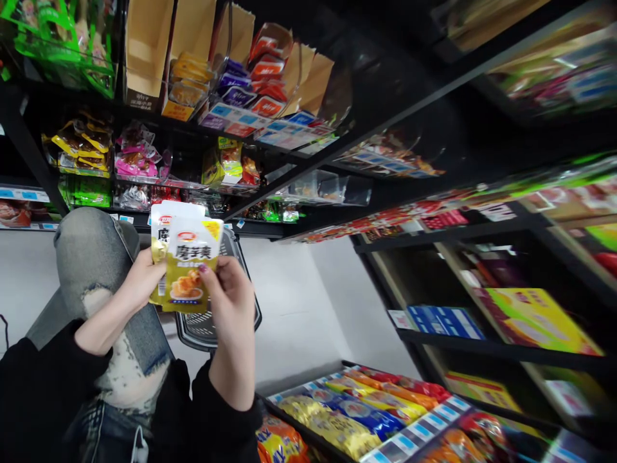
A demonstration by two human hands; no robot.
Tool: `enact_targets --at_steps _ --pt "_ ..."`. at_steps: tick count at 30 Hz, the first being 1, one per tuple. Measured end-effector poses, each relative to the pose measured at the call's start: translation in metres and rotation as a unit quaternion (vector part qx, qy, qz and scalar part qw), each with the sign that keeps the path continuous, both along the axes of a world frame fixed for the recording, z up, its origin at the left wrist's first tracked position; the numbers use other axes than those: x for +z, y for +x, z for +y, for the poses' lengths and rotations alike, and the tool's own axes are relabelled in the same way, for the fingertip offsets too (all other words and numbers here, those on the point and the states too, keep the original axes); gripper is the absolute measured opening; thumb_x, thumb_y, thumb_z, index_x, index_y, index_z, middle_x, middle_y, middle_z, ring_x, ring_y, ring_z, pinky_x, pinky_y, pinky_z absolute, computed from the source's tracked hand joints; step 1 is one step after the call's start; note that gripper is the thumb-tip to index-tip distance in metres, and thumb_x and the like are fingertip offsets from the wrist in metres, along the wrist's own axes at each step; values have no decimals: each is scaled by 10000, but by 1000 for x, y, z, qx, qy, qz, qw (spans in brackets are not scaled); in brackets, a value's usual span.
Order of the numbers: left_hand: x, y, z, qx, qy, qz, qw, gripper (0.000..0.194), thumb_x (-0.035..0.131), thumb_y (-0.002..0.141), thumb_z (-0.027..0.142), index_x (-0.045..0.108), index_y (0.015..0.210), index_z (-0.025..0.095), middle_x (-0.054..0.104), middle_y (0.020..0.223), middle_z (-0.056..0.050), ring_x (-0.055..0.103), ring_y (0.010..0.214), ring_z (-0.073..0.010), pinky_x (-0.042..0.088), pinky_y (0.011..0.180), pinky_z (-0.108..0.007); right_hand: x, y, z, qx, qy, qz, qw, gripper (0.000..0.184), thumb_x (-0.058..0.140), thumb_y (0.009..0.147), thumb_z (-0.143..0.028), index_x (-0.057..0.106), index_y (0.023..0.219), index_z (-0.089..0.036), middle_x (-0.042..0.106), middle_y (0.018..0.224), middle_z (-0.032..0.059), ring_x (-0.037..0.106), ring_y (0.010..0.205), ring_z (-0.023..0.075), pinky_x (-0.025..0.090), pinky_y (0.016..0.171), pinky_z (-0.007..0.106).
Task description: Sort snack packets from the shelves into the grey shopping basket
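Observation:
Two white-and-gold snack pouches overlap in front of my knees. The front snack pouch (186, 262) faces up, with printed characters and a picture of food in a bowl. My right hand (234, 302) pinches it at its right edge, thumb on the front. Behind it and to the left shows the rear snack pouch (161, 222), mostly covered. My left hand (144, 276) grips that one by its left side; its fingertips are partly hidden. Below the pouches, a dark slotted basket (197, 331) is partly covered by my right hand and the pouches.
Black shelves of packaged snacks stand ahead, with open cardboard boxes (193, 38) on the upper level. A low rack (414, 427) of bright bags lies at lower right. Blurred shelving with a yellow box (540, 321) rises on the right. My bent knee (91, 257) is at left.

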State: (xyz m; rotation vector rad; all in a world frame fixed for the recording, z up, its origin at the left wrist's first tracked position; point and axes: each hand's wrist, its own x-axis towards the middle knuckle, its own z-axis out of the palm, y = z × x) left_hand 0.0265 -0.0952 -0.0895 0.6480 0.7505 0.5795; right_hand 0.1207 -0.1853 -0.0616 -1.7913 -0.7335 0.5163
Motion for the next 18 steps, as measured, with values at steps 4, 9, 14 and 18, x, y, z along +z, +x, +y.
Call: enact_targets --at_steps 4,9,14,18 --pt "7 -2 2 3 -55 -21 998 366 825 545 319 706 835 129 746 734 -58 701 683 -222 575 705 -344 -3 31 -19 -165 72 45 983 213 604 758 -379 479 762 -206 522 681 -43 480 575 96 378 528 221" --pt "8 -4 3 -14 -116 -75 990 294 802 594 263 693 826 119 750 801 -104 710 822 -265 576 791 -372 -6 36 -22 -217 58 25 974 227 634 725 -371 500 770 -194 545 661 -34 488 560 96 369 507 213" --pt "8 -5 2 -33 -128 -94 987 288 813 584 237 686 813 116 751 806 -105 708 850 -280 573 818 -387 -13 2 -1 -110 64 34 991 184 578 788 -370 546 786 -189 587 699 -12 537 635 125 411 576 238" --pt "10 -4 2 -48 -127 -94 986 306 827 558 223 690 807 112 753 810 -103 706 858 -286 567 828 -387 -17 -11 6 -69 31 25 997 280 442 872 -420 561 774 -186 586 716 13 544 680 158 426 634 284"
